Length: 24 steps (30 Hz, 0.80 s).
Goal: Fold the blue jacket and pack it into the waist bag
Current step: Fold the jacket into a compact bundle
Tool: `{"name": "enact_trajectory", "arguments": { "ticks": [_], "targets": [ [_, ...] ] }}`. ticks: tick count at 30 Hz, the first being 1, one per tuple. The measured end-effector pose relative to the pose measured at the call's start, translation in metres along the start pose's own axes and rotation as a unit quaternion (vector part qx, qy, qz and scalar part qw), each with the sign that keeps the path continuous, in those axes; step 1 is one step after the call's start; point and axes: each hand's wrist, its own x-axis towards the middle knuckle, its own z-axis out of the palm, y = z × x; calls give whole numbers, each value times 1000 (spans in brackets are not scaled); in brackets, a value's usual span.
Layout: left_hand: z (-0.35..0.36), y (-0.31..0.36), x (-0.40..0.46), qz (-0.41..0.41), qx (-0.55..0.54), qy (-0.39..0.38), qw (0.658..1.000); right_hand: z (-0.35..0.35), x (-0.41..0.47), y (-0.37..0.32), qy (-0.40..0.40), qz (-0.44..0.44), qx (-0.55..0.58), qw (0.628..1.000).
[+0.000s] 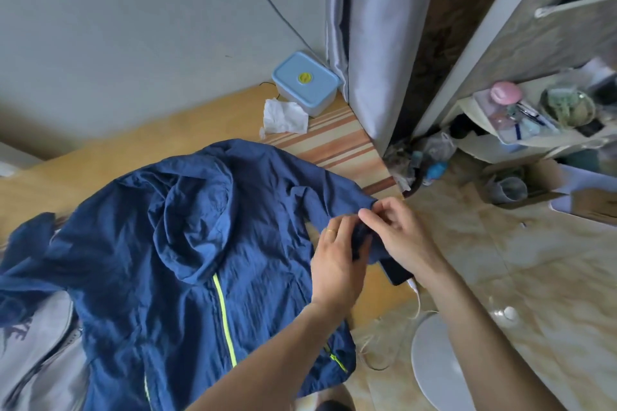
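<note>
A blue jacket (173, 250) with a hood and a neon-yellow zipper lies spread face up on a wooden surface (100, 157). Its right sleeve reaches toward the surface's right edge, where both hands meet on the cuff. My left hand (337, 260), with a ring on one finger, grips the bunched sleeve end from the left. Pinching the same cuff from the right is my right hand (397, 230). The other sleeve hangs off at the far left. I see no waist bag that I can tell apart.
A light-blue lidded box (305, 82) and crumpled tissue (283, 117) sit at the back. A dark phone (395, 272) with a white cable lies under my right wrist. Grey printed fabric (36, 360) lies at lower left. A white fan base (437, 360) and cluttered shelves stand right.
</note>
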Motion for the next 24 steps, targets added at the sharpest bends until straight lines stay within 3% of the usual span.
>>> {"name": "enact_trajectory", "arguments": {
  "ticks": [3, 6, 10, 12, 15, 18, 20, 22, 24],
  "targets": [
    [-16, 21, 44, -59, -169, 24, 984, -22, 1, 2, 1, 13, 93, 996],
    [-41, 51, 82, -159, -334, -32, 928, -29, 3, 6, 10, 28, 82, 996],
    [-69, 54, 106, -307, -369, -88, 873, -22, 16, -20, 45, 33, 119, 991],
    [-87, 32, 108, -306, -408, -74, 857, -19, 24, -51, 76, 8, 119, 990],
    [-128, -13, 92, -270, -417, -25, 867, 10, 36, -109, 67, -81, 86, 991],
    [-179, -62, 68, -285, -468, 51, 835, 94, 40, -166, -13, -146, 8, 989],
    [-212, -101, 52, -318, -540, 125, 769, 170, 36, -188, -136, -153, -53, 977],
    [-245, -147, 32, -339, -606, 211, 689, 244, 25, -190, -310, -89, -64, 944],
    [-276, -192, 13, -346, -656, 282, 609, 295, 16, -176, -406, -45, -116, 905]
  ]
}}
